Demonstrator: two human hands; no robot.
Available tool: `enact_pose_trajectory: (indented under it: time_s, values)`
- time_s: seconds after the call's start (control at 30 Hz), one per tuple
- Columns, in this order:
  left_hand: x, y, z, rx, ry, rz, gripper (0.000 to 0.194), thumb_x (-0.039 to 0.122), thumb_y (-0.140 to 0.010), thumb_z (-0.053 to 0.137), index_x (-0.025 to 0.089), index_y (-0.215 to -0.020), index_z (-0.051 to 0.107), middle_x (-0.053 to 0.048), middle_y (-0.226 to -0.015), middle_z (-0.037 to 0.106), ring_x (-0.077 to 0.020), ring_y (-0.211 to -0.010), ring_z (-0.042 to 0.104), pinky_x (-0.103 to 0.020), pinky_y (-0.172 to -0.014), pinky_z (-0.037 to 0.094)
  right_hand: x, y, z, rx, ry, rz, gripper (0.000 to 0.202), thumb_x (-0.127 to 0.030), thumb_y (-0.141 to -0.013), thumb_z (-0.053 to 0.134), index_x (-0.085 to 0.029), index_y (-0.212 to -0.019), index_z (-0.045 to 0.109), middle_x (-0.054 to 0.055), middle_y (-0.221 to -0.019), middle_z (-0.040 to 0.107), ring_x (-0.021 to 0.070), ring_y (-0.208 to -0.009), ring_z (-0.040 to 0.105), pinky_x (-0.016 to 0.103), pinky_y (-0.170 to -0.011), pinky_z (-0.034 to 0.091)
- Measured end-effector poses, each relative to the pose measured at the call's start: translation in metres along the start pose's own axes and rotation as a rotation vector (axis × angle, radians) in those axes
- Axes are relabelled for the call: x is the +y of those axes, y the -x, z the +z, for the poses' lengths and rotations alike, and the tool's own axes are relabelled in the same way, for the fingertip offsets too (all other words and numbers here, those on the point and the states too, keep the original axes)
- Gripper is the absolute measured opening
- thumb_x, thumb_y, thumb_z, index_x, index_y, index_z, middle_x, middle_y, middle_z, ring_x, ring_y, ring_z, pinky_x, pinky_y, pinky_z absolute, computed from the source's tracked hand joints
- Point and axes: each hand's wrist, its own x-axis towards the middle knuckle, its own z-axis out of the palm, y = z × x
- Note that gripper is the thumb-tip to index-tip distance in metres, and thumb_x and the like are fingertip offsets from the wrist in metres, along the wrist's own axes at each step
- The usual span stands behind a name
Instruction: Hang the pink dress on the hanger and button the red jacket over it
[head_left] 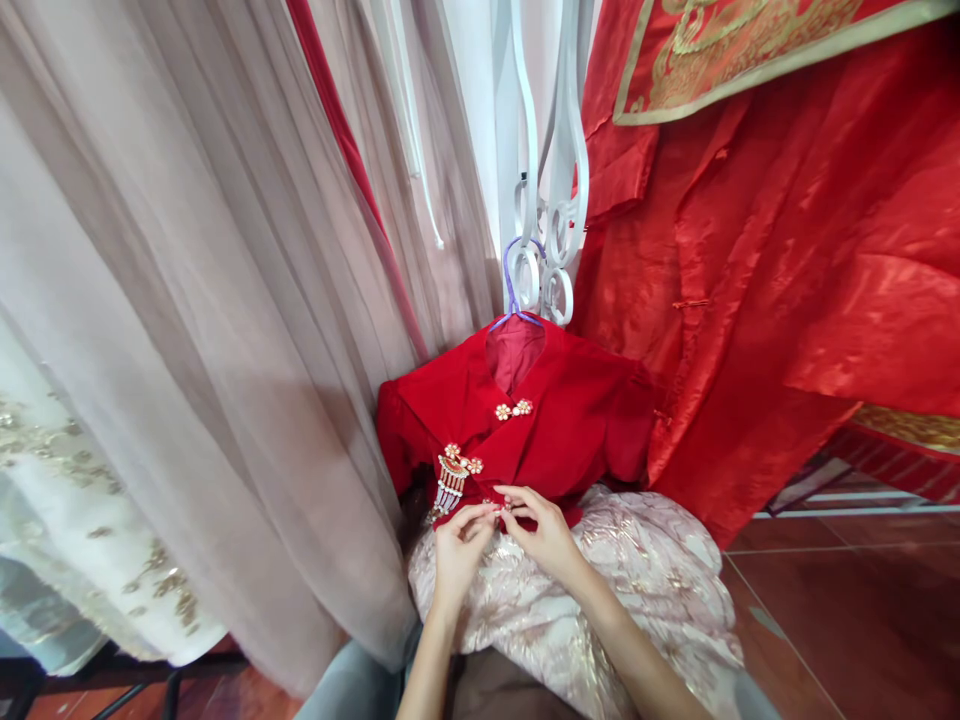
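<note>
A short red velvet jacket (pixel 570 400) hangs on a purple wire hanger (pixel 512 285) in front of me. One pearl flower clasp (pixel 514 410) joins its front below the neckline. Lower left, a second flower clasp carries a beaded fan-shaped pendant (pixel 451 478). At the jacket's lower front edge, my left hand (pixel 463 545) and my right hand (pixel 541 533) meet with pinched fingertips. Between them is a small flower clasp (pixel 496 508), partly covered by the fingers; whether its two halves are joined I cannot tell. Beneath lies a pale skirt fabric (pixel 637 560) with a gold pattern.
Beige curtains (pixel 225 300) fall close on the left, beside a white embroidered dress (pixel 90 520). A white scrolled metal stand (pixel 559 220) holds the hanger. On the right hang large red satin garments (pixel 750 250). Red floor tiles (pixel 862 600) show at lower right.
</note>
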Motion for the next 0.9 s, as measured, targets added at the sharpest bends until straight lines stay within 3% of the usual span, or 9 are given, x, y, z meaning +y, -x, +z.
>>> enact_pose_trajectory:
  time_s: [0.27,0.4,0.5,0.57,0.6,0.67,0.73,0.8,0.9]
  values:
    - [0.011,0.0,0.005,-0.065,0.027,-0.014,0.026,0.033,-0.069,0.07,0.013,-0.085,0.07,-0.009,-0.085,0.073,-0.0201,-0.082,0.068,-0.03,-0.078,0.054,-0.008,0.0,-0.001,0.044,0.079,-0.011,0.029,-0.017,-0.081,0.051,-0.02,-0.109,0.06,0.005,-0.099,0.067,0.016,-0.088,0.064,0.032,-0.083,0.053]
    - [0.01,-0.001,0.008,-0.028,0.064,0.004,0.03,0.036,-0.067,0.072,0.016,-0.086,0.058,-0.003,-0.069,0.069,-0.0153,-0.066,0.066,-0.026,-0.067,0.053,-0.005,-0.001,-0.001,0.039,0.077,-0.004,0.028,-0.018,-0.082,0.051,-0.021,-0.108,0.06,0.005,-0.1,0.066,0.0162,-0.089,0.064,0.032,-0.083,0.053]
    - [0.016,-0.003,0.005,0.135,-0.045,0.041,0.035,0.037,-0.063,0.076,0.017,-0.081,0.053,0.002,-0.057,0.06,-0.0114,-0.053,0.058,-0.021,-0.054,0.047,-0.014,-0.003,-0.011,-0.027,0.056,-0.029,0.025,-0.022,-0.083,0.054,-0.022,-0.106,0.063,0.005,-0.099,0.065,0.0159,-0.087,0.064,0.031,-0.079,0.055]
    - [0.027,-0.002,-0.003,0.41,-0.123,0.131,0.033,0.038,-0.067,0.073,0.017,-0.081,0.054,0.003,-0.058,0.057,-0.0095,-0.052,0.054,-0.019,-0.05,0.044,-0.032,-0.004,-0.024,0.007,0.109,-0.091,0.018,-0.024,-0.082,0.059,-0.023,-0.098,0.067,0.005,-0.099,0.063,0.0169,-0.088,0.064,0.031,-0.078,0.056]
    - [0.035,-0.001,-0.008,0.577,-0.145,0.195,0.03,0.039,-0.071,0.069,0.017,-0.083,0.054,0.004,-0.06,0.055,-0.0088,-0.052,0.053,-0.018,-0.05,0.043,-0.043,-0.004,-0.033,0.124,0.146,-0.136,0.014,-0.024,-0.082,0.059,-0.023,-0.093,0.068,0.006,-0.102,0.061,0.0184,-0.094,0.062,0.031,-0.079,0.055]
    - [0.053,0.002,-0.022,0.87,-0.149,0.348,0.024,0.04,-0.082,0.058,0.018,-0.087,0.053,0.005,-0.062,0.053,-0.0081,-0.051,0.05,-0.019,-0.05,0.041,-0.067,-0.002,-0.053,0.504,0.14,-0.216,0.015,-0.023,-0.084,0.058,-0.022,-0.097,0.066,0.008,-0.102,0.059,0.0192,-0.096,0.061,0.03,-0.072,0.056]
    - [0.07,0.004,-0.035,1.004,-0.109,0.501,0.021,0.038,-0.087,0.05,0.018,-0.087,0.05,0.006,-0.061,0.051,-0.0076,-0.049,0.047,-0.019,-0.049,0.04,-0.085,0.0,-0.07,0.849,0.096,-0.33,0.009,-0.022,-0.085,0.058,-0.019,-0.092,0.062,0.006,-0.096,0.057,0.0147,-0.078,0.062,0.026,-0.059,0.054]
    - [0.08,0.004,-0.044,1.012,-0.091,0.569,0.019,0.036,-0.087,0.049,0.017,-0.085,0.05,0.006,-0.061,0.05,-0.0073,-0.048,0.046,-0.019,-0.049,0.04,-0.091,0.003,-0.08,1.026,0.069,-0.368,0.007,-0.023,-0.085,0.058,-0.017,-0.089,0.06,0.004,-0.089,0.057,0.0098,-0.062,0.058,0.023,-0.051,0.05]
    - [0.079,0.006,-0.045,0.794,-0.17,0.458,0.021,0.036,-0.086,0.052,0.016,-0.085,0.056,0.005,-0.059,0.05,-0.0076,-0.049,0.046,-0.018,-0.049,0.039,-0.085,0.005,-0.078,0.975,0.031,-0.275,0.009,-0.025,-0.085,0.058,-0.017,-0.088,0.059,0.002,-0.08,0.058,0.0083,-0.055,0.055,0.021,-0.048,0.048]
